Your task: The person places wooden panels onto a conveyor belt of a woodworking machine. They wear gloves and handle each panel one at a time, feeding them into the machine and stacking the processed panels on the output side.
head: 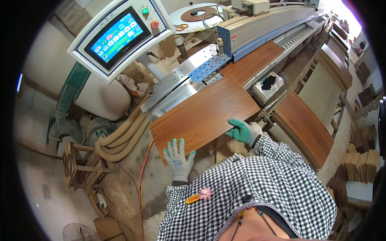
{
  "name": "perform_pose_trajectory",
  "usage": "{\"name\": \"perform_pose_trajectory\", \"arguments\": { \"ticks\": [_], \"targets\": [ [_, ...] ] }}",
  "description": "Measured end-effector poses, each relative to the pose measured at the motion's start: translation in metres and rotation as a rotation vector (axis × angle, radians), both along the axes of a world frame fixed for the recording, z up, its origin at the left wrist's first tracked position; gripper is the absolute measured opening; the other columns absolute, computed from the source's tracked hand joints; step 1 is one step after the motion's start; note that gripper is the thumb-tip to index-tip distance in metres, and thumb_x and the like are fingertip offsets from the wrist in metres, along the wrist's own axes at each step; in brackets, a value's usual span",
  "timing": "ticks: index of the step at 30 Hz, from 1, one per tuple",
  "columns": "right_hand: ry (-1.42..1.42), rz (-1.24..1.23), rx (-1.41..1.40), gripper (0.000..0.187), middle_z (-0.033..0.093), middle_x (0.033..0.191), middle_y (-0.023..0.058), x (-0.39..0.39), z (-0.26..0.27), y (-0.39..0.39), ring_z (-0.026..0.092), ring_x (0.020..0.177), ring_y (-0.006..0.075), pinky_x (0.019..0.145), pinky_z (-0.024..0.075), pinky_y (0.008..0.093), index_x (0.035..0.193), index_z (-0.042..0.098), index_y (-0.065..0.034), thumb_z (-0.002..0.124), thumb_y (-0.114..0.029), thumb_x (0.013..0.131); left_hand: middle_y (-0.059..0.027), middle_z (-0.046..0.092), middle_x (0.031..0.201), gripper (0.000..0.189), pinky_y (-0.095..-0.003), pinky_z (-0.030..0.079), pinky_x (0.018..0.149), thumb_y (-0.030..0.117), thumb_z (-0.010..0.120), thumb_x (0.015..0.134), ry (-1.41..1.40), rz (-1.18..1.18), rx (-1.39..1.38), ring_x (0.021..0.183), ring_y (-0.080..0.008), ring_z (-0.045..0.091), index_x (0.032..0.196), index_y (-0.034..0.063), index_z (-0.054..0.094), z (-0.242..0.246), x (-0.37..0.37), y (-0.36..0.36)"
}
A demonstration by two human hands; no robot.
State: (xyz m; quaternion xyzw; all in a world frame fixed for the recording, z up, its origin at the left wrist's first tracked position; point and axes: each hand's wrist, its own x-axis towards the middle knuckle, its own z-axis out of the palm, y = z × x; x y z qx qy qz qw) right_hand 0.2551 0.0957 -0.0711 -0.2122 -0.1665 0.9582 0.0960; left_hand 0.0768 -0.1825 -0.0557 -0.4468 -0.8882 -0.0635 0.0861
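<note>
A wood-grain panel [205,111] lies slanted in front of me, at the infeed end of an edge banding machine [256,33]. My left hand [178,161], in a grey and green coated glove, rests on the panel's near left part with its fingers spread. At the panel's near right edge is my right hand [242,131], also gloved; its thumb lies over the edge and the other fingers are partly under the board. A second wood-grain panel [256,60] lies beyond, partly beneath the machine's beam. The perforated blue plate [210,68] sits just past the first panel.
A control panel with a lit screen [117,37] stands at upper left. A wire basket [268,86] holds a plastic bag. On the right, stacked boards [304,129] lie on a roller stand. Ribbed hoses [120,150] and an orange hose [141,180] run at left.
</note>
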Motion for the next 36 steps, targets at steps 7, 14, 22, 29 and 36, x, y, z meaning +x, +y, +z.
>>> {"name": "perform_pose_trajectory", "arguments": {
  "ticks": [7, 14, 22, 29, 36],
  "targets": [
    [0.045, -0.094, 0.106, 0.037, 0.061, 0.125, 0.0135, -0.012, -0.016, 0.015, 0.061, 0.111, 0.028, 0.099, 0.0501, 0.0415, 0.131, 0.051, -0.0014, 0.054, -0.021, 0.099, -0.0146, 0.039, 0.151, 0.07, -0.0601, 0.017, 0.114, 0.057, 0.057, 0.089, 0.023, 0.127, 0.047, 0.14, -0.037, 0.032, 0.145, 0.0179, 0.044, -0.009, -0.032, 0.017],
    [-0.721, -0.356, 1.079, 0.04, 0.065, 0.118, 0.0123, 0.109, -0.006, 0.071, 0.063, 0.105, 0.0235, 0.095, 0.0486, 0.0317, 0.13, 0.056, 0.0012, 0.058, -0.02, 0.096, -0.0138, 0.033, 0.155, 0.071, -0.0582, 0.015, 0.115, 0.058, 0.055, 0.09, -0.021, 0.221, -0.016, 0.143, -0.0361, 0.029, 0.148, 0.0205, 0.04, -0.007, -0.049, 0.056],
    [-2.014, 0.261, 1.442, 0.087, 0.023, 0.158, 0.0188, 0.251, -0.009, 0.065, 0.021, 0.146, 0.0359, 0.119, 0.0179, 0.0455, 0.152, 0.021, -0.0018, 0.065, -0.037, 0.086, -0.0127, 0.029, 0.157, 0.071, -0.0566, 0.012, 0.116, 0.059, 0.05, 0.092, -0.038, 0.239, -0.087, 0.145, -0.0331, 0.023, 0.151, 0.0211, 0.035, -0.004, -0.053, 0.06],
    [-2.046, 0.448, 1.446, 0.094, 0.007, 0.162, 0.0162, 0.262, -0.042, 0.018, 0.009, 0.149, 0.0339, 0.121, 0.0074, 0.0463, 0.155, 0.007, -0.0038, 0.063, -0.04, 0.089, -0.0138, 0.035, 0.154, 0.071, -0.058, 0.015, 0.115, 0.059, 0.054, 0.09, 0.04, 0.203, -0.013, 0.143, -0.0344, 0.028, 0.146, 0.0179, 0.042, -0.011, -0.057, 0.058],
    [-1.587, -0.153, 1.992, 0.051, 0.053, 0.135, 0.0186, 0.263, -0.074, -0.019, 0.048, 0.126, 0.0351, 0.109, 0.0335, 0.0488, 0.134, 0.051, -0.0006, 0.059, -0.026, 0.091, -0.0132, 0.034, 0.155, 0.07, -0.0576, 0.013, 0.116, 0.059, 0.052, 0.091, 0.045, 0.201, -0.007, 0.143, -0.0339, 0.028, 0.147, 0.0191, 0.041, -0.011, -0.055, 0.059]
  ]
}}
